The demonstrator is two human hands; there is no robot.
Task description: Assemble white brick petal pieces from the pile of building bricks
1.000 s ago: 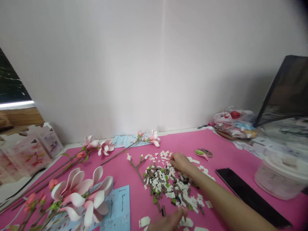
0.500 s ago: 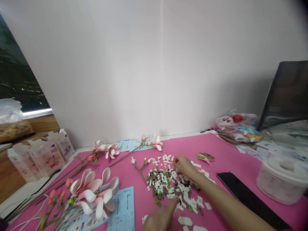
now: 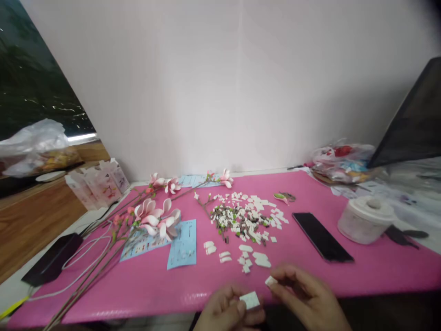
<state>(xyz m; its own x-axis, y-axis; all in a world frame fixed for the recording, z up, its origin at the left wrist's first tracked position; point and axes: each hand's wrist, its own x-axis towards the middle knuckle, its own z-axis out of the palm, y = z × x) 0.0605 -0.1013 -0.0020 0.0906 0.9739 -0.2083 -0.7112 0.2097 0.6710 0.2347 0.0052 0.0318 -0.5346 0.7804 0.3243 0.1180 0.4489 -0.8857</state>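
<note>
My left hand [image 3: 229, 309] is closed on a flat white building brick [image 3: 250, 300] near the table's front edge. Just right of it, my right hand [image 3: 303, 292] pinches a smaller white brick [image 3: 271, 281] between thumb and fingertips. The two bricks are apart. Beyond my hands lie loose white pieces [image 3: 245, 262] in small groups. Farther back spreads a pile of small white, brown and green bricks [image 3: 239, 220]. A brown branch with white buds [image 3: 204, 205] lies at the pile's left side.
Pink magnolia stems [image 3: 156, 216] lie at the left over blue instruction sheets [image 3: 182, 243]. A black phone [image 3: 322, 236] and a white lidded tub [image 3: 365, 220] stand at the right. Small boxes [image 3: 99, 184], a black adapter [image 3: 53, 258] and white cable are far left. A pink mat [image 3: 144, 285] covers the table.
Both hands have drawn back from the brick pile to the table's front edge, each now holding a white brick. The camera view has shifted, showing more of the table's front.
</note>
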